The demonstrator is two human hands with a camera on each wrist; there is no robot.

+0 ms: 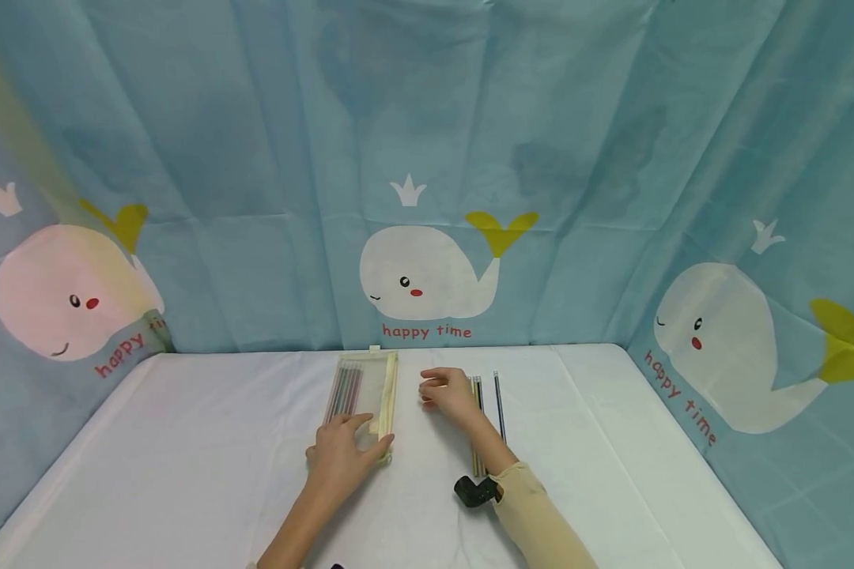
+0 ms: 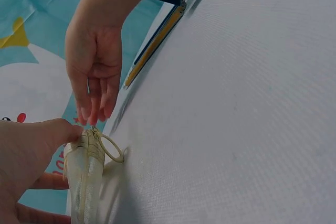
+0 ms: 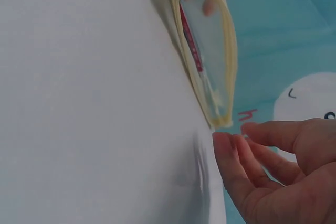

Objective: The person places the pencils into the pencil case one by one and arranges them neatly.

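- Pouch (image 1: 372,379) lies at lower middle of the frame; left hand (image 1: 343,457), fingers gripping its near end, should brace it
- Right hand (image 1: 455,399), fingers loose and empty, should work gently

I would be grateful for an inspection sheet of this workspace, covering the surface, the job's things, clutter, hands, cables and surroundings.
Surface: white table, faintly creased.
Job's things: see-through pale yellow pouch with slim sticks inside; more pencil-like sticks lie on the table to its right, partly hidden by the right forearm.
Clutter: nothing seen.
Hands: left hand grips the pouch's near end; right hand, fingers bent and holding nothing, is between the pouch and the loose sticks.
Cables: nothing seen.
Surroundings: blue curtain with whale prints and "happy time" lettering.
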